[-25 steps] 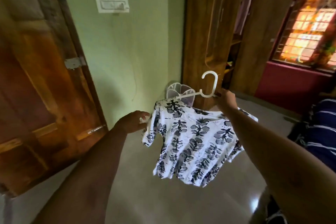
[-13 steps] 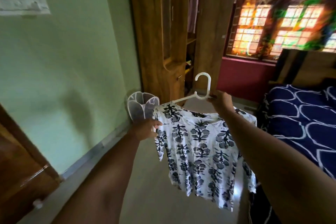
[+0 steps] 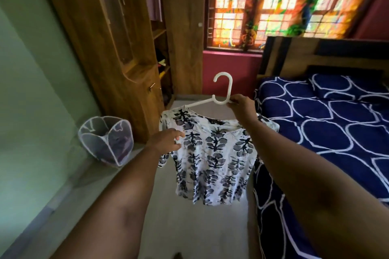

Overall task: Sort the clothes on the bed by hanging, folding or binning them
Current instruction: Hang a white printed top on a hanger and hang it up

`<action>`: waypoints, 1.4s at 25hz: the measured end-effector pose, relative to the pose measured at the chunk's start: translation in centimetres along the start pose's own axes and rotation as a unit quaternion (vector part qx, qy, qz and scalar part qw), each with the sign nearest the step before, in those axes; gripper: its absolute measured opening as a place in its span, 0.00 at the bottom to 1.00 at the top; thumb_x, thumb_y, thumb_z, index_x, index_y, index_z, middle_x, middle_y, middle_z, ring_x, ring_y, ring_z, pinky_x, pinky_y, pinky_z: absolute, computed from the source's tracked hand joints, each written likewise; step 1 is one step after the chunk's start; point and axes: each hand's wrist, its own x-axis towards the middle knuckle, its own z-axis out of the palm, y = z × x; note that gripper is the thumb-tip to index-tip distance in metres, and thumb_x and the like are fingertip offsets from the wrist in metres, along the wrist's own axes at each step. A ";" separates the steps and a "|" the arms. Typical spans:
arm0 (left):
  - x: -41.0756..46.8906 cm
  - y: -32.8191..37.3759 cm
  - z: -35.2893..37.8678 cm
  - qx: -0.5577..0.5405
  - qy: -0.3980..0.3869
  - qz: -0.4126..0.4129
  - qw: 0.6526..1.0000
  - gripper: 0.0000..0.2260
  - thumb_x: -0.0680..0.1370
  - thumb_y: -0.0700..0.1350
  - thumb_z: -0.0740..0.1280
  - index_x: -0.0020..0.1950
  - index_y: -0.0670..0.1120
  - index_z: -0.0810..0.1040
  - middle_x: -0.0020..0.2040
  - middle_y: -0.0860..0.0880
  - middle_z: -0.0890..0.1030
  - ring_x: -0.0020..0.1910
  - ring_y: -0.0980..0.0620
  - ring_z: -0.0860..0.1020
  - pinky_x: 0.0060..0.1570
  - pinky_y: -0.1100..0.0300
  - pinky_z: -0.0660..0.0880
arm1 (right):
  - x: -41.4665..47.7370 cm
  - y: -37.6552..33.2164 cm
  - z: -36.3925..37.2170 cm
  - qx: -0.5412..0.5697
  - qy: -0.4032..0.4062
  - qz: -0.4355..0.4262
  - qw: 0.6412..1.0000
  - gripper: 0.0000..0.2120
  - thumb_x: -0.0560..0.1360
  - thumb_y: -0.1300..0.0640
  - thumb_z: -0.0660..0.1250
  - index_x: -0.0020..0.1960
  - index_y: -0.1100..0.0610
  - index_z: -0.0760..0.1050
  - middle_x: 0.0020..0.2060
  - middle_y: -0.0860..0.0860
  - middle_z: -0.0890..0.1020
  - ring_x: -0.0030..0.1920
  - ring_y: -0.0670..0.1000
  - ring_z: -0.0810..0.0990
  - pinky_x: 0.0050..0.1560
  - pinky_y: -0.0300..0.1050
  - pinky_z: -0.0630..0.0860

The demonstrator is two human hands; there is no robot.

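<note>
Right hand (image 3: 242, 107): fingers curled tight, pinching the white hanger (image 3: 224, 88) at the base of its hook, hook pointing up. It carries the hanger in the air.

Left hand (image 3: 165, 141): lower and to the left of the right hand, fingers curled in narrow on the shoulder edge of the top (image 3: 212, 160). Can't tell whether it grips cloth only or also the hanger end under it.

The top is white with a dark leaf print. It sits on the hanger with its neckline just below the right hand, and its body hangs free between the two forearms, above the floor (image 3: 189, 227).

The bed (image 3: 328, 132) with a blue patterned sheet is right of the right arm, and the top's right side is near its edge. A mesh basket (image 3: 109, 143) stands on the floor left of the left hand. The wooden wardrobe (image 3: 117, 48) is beyond the left hand, door open.
</note>
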 end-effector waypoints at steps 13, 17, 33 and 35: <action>35.5 -1.0 -2.8 -0.014 -0.010 0.067 0.998 0.17 0.75 0.56 0.67 0.65 0.61 0.73 0.59 0.58 0.75 0.53 0.54 0.76 0.50 0.58 0.74 | 26.4 10.7 3.6 -0.033 0.049 0.077 0.995 0.09 0.74 0.60 0.69 0.53 0.61 0.80 0.46 0.56 0.84 0.46 0.54 0.81 0.48 0.43 0.75; 44.3 -0.3 -4.1 -0.012 0.002 0.080 0.997 0.17 0.76 0.54 0.67 0.65 0.60 0.73 0.60 0.58 0.76 0.52 0.55 0.77 0.49 0.57 0.75 | 33.7 14.5 4.2 -0.035 0.061 0.113 0.991 0.10 0.74 0.62 0.68 0.55 0.58 0.80 0.47 0.53 0.83 0.47 0.53 0.81 0.47 0.37 0.75; 82.0 9.4 -5.7 -0.017 0.014 0.098 0.995 0.16 0.76 0.54 0.66 0.63 0.58 0.74 0.60 0.56 0.75 0.52 0.56 0.75 0.50 0.54 0.77 | 67.4 32.5 -1.9 -0.080 0.065 0.109 0.989 0.10 0.75 0.55 0.68 0.55 0.54 0.79 0.50 0.54 0.83 0.51 0.57 0.81 0.49 0.52 0.77; 86.1 10.1 -6.5 -0.021 0.029 0.091 0.995 0.18 0.76 0.54 0.66 0.65 0.58 0.73 0.60 0.54 0.75 0.52 0.55 0.75 0.48 0.55 0.77 | 72.1 34.0 -2.4 -0.068 0.063 0.107 0.990 0.09 0.75 0.55 0.68 0.55 0.54 0.79 0.49 0.55 0.84 0.50 0.57 0.81 0.49 0.54 0.78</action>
